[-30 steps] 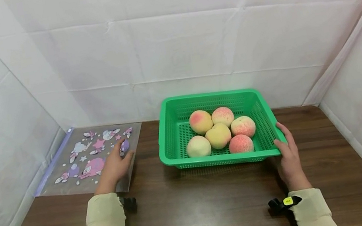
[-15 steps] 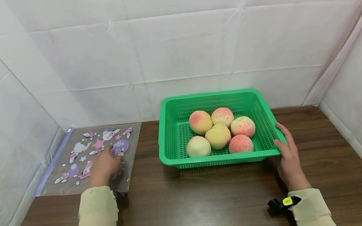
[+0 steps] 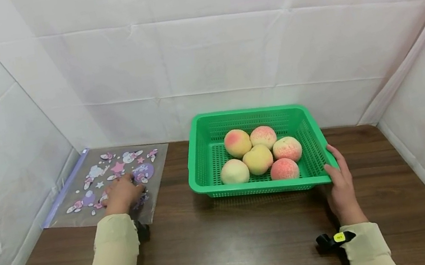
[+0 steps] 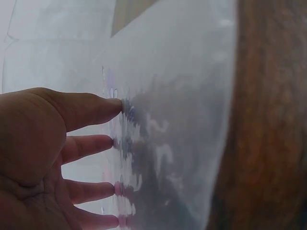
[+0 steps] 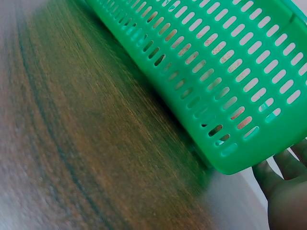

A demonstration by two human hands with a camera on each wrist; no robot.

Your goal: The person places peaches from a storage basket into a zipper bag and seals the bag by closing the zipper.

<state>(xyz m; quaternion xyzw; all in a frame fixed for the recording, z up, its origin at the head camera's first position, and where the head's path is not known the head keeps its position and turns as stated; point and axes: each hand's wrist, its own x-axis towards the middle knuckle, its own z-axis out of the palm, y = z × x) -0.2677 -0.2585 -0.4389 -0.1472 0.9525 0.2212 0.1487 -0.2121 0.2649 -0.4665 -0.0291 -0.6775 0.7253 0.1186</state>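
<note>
A see-through zip bag [image 3: 96, 173] printed with purple and pink cartoon figures lies flat at the left, its purple zip strip toward the left wall. My left hand [image 3: 120, 195] presses on it from above; in the left wrist view the thumb and fingers [image 4: 91, 190] are nearly straight, their tips on the plastic. To the right sits a green perforated basket [image 3: 256, 185] holding several peaches [image 3: 257, 159], yellow to pink. My right hand [image 3: 343, 190] grips the basket's near right corner, thumb on the rim and fingers along its right side.
The dark wooden table [image 3: 225, 253] stretches in front of the bag and basket. White cloth walls [image 3: 215, 51] enclose it at the back, left and right, with the basket close to the back one. Black straps [image 3: 330, 240] circle the wrists.
My left hand has moved down and slightly left, from over the bag's right part onto its surface. The right hand has kept its grip, and the basket and peaches have stayed in place.
</note>
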